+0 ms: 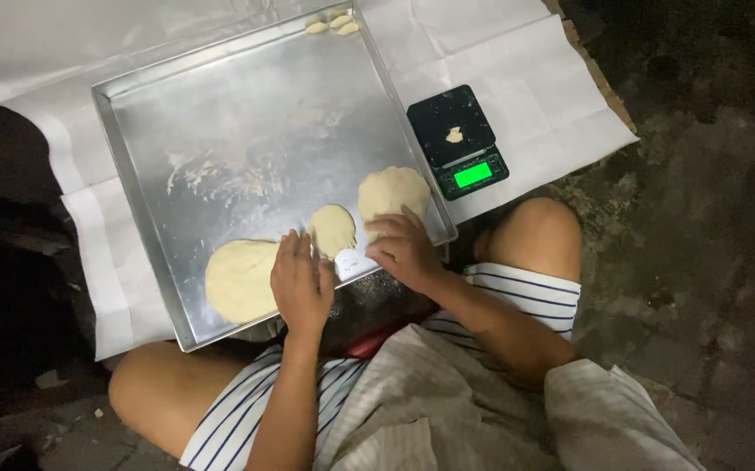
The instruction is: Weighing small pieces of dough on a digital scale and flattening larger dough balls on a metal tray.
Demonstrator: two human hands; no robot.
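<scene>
Metal tray (220, 113): three flattened dough pieces held at its near edge. Middle dough piece (332, 228) is touched by left hand (300, 283), fingers spread flat; right dough piece (392, 190) is pressed by right hand (405, 249), fingers together. Risk judged: thin dough tearing through sticking.

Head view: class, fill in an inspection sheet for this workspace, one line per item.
Surface: metal tray on white paper, floury smears.
Job's things: three flat dough pieces: large, middle, right.
Clutter: small dough bits in far corner; scale with a scrap on it.
Hands: left hand beside the large piece; right hand on the right piece.
Cables: nothing seen.
Surroundings: dark rough floor.
</scene>
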